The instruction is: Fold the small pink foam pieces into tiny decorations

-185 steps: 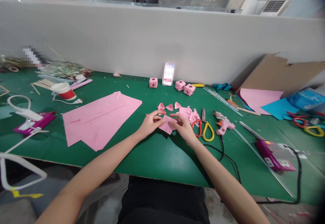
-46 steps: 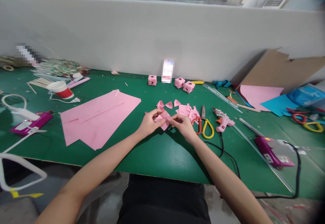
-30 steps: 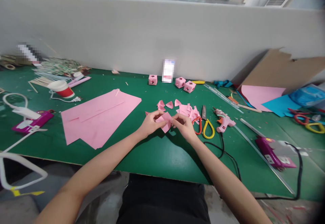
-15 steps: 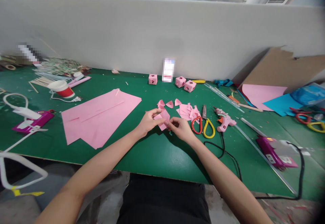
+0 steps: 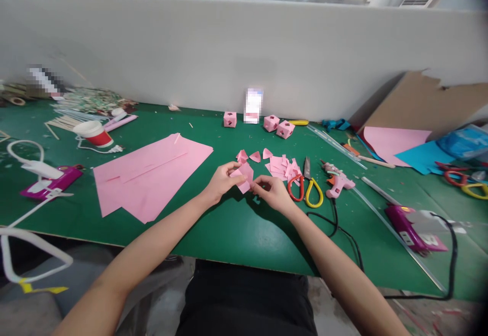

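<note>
Above the green table, a folded piece of pink paper is held between both hands. My left hand grips its left side, thumb in front. At its lower right edge, my right hand pinches with thumb and index finger; the exact contact is small and partly hidden. Just beyond lie small folded pink paper pieces. Pink paper scraps are to the right, next to scissors with one red and one yellow handle. Farther back stand pink paper cubes with diamond-shaped holes.
Large pink sheets lie on the left of the green table. On the right are a pink glue gun with a black cord and a purple power strip. A paper cup stands at left; a grey partition runs behind.
The pink paper has tilted slightly in my fingers, and my right fingers have shifted a little to the right along its edge. The rest looks the same apart from slight camera motion.
</note>
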Available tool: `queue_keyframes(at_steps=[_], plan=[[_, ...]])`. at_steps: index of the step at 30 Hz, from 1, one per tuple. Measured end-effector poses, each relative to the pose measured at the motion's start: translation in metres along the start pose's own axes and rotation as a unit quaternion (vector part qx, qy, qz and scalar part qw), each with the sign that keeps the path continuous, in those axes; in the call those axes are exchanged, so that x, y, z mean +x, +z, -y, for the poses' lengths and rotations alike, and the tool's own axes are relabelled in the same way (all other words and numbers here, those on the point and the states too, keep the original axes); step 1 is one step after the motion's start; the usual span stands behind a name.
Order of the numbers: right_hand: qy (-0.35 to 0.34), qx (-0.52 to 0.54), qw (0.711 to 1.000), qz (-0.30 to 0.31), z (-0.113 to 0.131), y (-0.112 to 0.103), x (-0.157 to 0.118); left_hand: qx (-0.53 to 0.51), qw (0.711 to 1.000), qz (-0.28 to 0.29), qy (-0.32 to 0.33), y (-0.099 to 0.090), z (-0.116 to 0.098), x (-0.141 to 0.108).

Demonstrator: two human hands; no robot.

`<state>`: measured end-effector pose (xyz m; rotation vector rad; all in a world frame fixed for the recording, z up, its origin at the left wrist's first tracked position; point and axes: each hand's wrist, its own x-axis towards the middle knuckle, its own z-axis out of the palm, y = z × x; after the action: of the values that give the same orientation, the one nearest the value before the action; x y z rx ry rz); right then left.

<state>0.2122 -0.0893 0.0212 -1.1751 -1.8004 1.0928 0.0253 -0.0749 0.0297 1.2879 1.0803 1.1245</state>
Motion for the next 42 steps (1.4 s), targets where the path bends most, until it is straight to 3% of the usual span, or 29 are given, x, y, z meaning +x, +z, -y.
queue_keyframes(at_steps=[7,11,14,25,30,36,42], plan=[[0.036,0.106,0.994,0.015,0.001,-0.001,0.001,-0.056,0.998,0.017,-0.008,-0.002,-0.001,-0.001],[0.015,0.057,0.997,0.051,0.000,0.003,-0.002,-0.080,0.996,0.031,-0.016,-0.002,0.001,0.000],[0.009,0.034,0.998,0.043,-0.002,0.006,-0.002,-0.081,0.996,0.034,-0.017,-0.002,0.003,0.000],[0.060,0.225,0.970,0.065,0.009,0.002,-0.001,-0.120,0.991,0.040,-0.044,-0.003,-0.003,-0.001],[0.110,0.282,0.952,0.043,0.007,0.001,0.001,-0.065,0.997,0.046,0.018,-0.002,-0.001,-0.002],[0.164,0.357,0.917,0.073,0.004,-0.004,0.000,-0.072,0.995,0.053,0.047,0.001,-0.004,-0.003],[0.134,0.298,0.945,0.012,0.002,-0.002,0.002,-0.094,0.994,0.053,-0.008,0.004,-0.004,-0.002]])
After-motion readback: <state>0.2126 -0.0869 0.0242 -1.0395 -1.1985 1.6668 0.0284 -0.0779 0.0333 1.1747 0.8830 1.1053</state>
